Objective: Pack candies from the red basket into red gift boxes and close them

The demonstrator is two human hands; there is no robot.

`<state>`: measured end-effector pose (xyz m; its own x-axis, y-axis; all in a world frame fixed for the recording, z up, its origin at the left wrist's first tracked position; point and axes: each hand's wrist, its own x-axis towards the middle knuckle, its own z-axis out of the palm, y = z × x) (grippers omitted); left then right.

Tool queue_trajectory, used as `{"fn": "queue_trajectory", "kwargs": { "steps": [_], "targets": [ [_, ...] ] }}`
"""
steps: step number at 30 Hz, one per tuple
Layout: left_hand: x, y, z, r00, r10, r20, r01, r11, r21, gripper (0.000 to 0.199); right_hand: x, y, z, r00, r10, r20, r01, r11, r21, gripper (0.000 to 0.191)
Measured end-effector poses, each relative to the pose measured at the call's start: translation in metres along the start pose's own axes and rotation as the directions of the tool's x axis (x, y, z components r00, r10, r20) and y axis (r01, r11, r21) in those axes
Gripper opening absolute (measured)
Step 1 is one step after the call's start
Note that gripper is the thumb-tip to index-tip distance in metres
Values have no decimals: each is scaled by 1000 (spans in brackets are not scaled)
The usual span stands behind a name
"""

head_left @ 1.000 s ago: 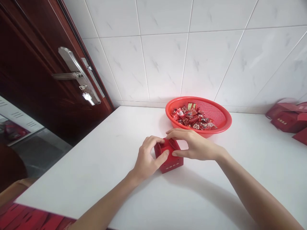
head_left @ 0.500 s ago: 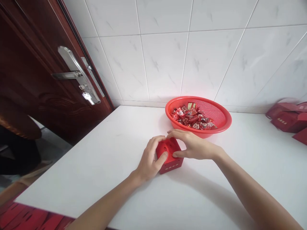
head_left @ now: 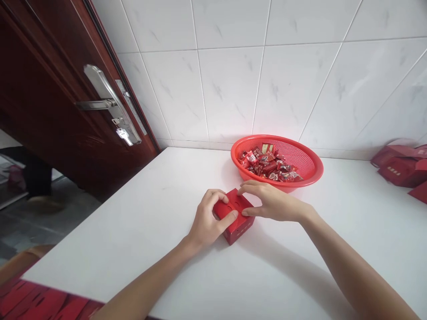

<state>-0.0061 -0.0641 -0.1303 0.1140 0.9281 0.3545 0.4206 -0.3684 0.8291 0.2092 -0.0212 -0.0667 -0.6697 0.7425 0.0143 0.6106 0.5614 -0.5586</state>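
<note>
A small red cardboard box point(head_left: 240, 230) with gold lettering on its side sits on the white table, its top flaps lying nearly flat. My left hand point(head_left: 207, 221) grips it from the left, thumb on the near part of the top and fingers curled over the far left side. From the right, my right hand point(head_left: 271, 201) has its thumb and fingertips pressed on the top flaps. The box's interior is hidden. Just behind my right hand stands a red plastic basket point(head_left: 310, 164) holding wrapped candies point(head_left: 267, 164).
Folded red boxes point(head_left: 396, 166) lie at the table's right end, against the tiled wall point(head_left: 230, 89). A dark wooden door point(head_left: 63, 115) with keys in its lock stands at the left. Red cardboard pieces point(head_left: 43, 304) are below the table's near left edge.
The box's flaps have gone from slanting inward to nearly flat across the top. The box has turned slightly under my hands. At the left, a person's leg in the background has shifted.
</note>
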Motion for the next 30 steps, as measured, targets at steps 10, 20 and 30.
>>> {"fn": "queue_trajectory", "kwargs": {
  "steps": [10, 20, 30],
  "targets": [
    [2, -3, -3, 993, -98, 70, 108, 982, -155, 9, -14, -3, 21, 997, -35, -66, 33, 999, -29, 36],
    [1, -6, -1, 981, -131, 145, 159, 967, -200, 22, -36, 8, 55, 987, -37, -158, 37, 999, -3, 85],
    [3, -9, 3, 972, -32, 234, 101, 952, -289, 21, -33, 33, 65, 952, -187, -243, 228, 961, 155, 80]
  ]
}}
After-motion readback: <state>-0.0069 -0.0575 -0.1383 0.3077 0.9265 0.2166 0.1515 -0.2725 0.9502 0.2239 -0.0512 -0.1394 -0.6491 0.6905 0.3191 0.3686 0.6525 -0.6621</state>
